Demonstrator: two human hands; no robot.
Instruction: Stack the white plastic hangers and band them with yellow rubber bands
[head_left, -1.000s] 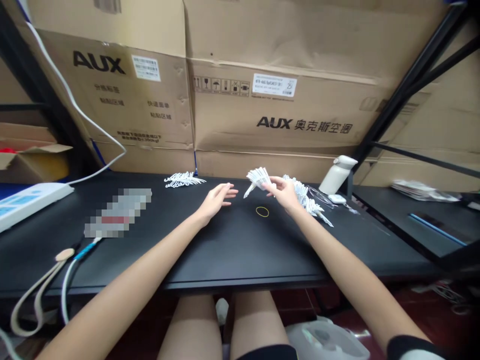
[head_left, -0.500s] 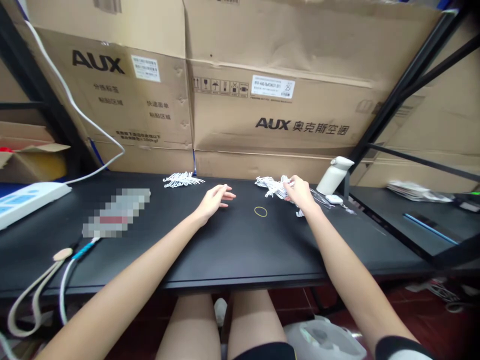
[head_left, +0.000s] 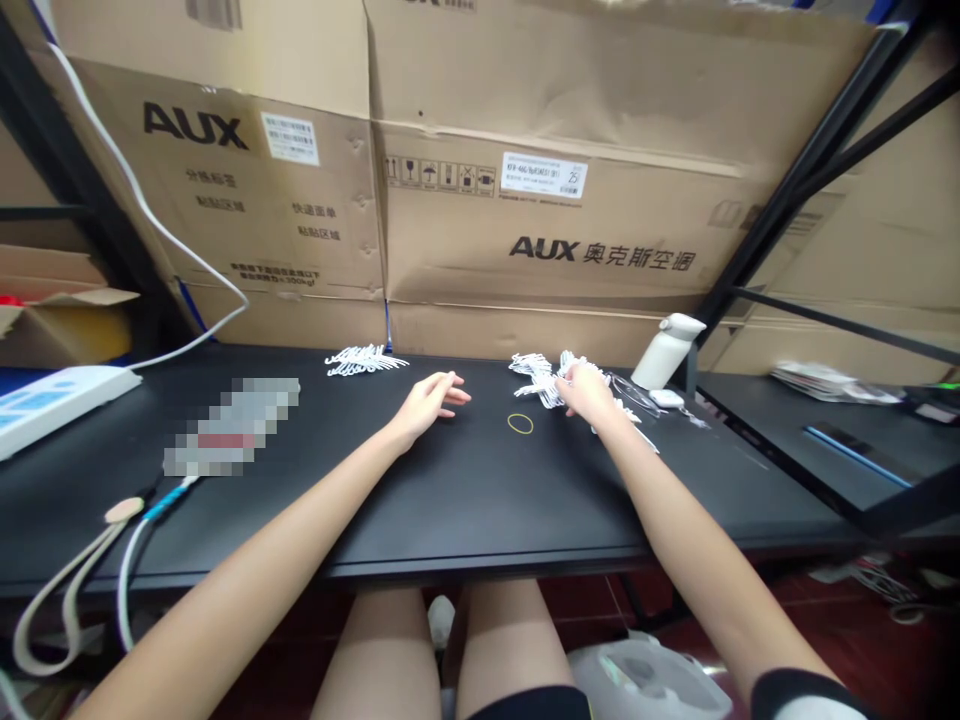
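My left hand [head_left: 427, 402] hovers over the black table [head_left: 450, 500], its fingers loosely apart and holding nothing. At the right, my right hand [head_left: 589, 392] has its fingers bent and closed on some of the thin white sticks with hooked ends [head_left: 536, 378]. More of these sticks spread out around and below that hand, and its fingertips are partly hidden among them. A separate small pile of the same white hooked sticks [head_left: 364, 360] lies at the back, left of centre. Between my hands a yellow rubber band [head_left: 520, 424] lies flat.
A white bottle [head_left: 667, 352] stands at the back right, with a small white case [head_left: 667, 400] beside it. On the left are a blurred-out device [head_left: 232, 428] with a cable and a white power strip [head_left: 64, 400]. Cardboard [head_left: 540, 90] walls the back.
My right hand has shifted slightly left and toward me over the pile, and more white sticks show on its right side. My left hand has hardly moved.
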